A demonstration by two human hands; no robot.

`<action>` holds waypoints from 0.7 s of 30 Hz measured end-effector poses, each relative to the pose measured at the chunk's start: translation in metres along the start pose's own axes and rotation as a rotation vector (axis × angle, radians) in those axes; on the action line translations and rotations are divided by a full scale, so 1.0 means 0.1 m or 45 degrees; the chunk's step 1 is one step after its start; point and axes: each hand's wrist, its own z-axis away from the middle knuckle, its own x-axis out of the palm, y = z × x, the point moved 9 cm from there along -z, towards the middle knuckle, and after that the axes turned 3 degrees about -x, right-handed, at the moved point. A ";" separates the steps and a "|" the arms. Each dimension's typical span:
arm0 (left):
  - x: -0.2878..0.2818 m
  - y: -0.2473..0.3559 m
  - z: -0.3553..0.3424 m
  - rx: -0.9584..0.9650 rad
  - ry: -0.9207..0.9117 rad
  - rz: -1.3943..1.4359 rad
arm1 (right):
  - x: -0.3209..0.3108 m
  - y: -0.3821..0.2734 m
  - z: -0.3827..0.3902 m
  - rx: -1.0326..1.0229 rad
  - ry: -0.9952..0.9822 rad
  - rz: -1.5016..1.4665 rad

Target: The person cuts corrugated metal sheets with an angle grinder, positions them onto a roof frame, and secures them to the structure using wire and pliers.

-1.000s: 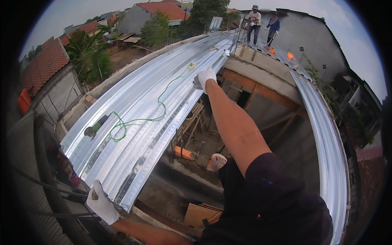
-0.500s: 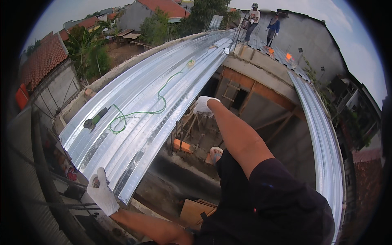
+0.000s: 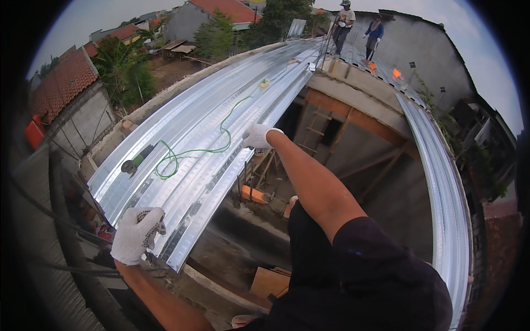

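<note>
Long silver corrugated metal decking sheets [image 3: 182, 165] lie side by side, running away from me. At their near end is my left hand [image 3: 138, 234] in a white knit glove, its fingers curled; whatever may be inside them is hidden. Farther along, my right hand [image 3: 256, 137], gloved likewise, is closed over the right-hand edge of the decking, fingertips partly hidden. A green-bodied angle grinder [image 3: 135, 160] rests on the sheets to the left. Its green cord [image 3: 223, 129] loops across the metal to a pale yellow socket block [image 3: 264, 84].
Right of the decking is a deep opening with an orange block [image 3: 254, 194] and wooden boards [image 3: 269, 282] below. Another decking strip [image 3: 441, 193] borders its right side. Two people stand at the far end, one in a white shirt [image 3: 346, 19], one in blue [image 3: 375, 30].
My left hand has risen and its fingers have curled inward. My right hand has shifted left onto the decking edge. The view has moved slightly.
</note>
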 end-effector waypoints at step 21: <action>-0.02 -0.13 0.24 0.154 0.169 -0.003 | 0.92 -2.41 2.40 -0.951 -0.721 0.206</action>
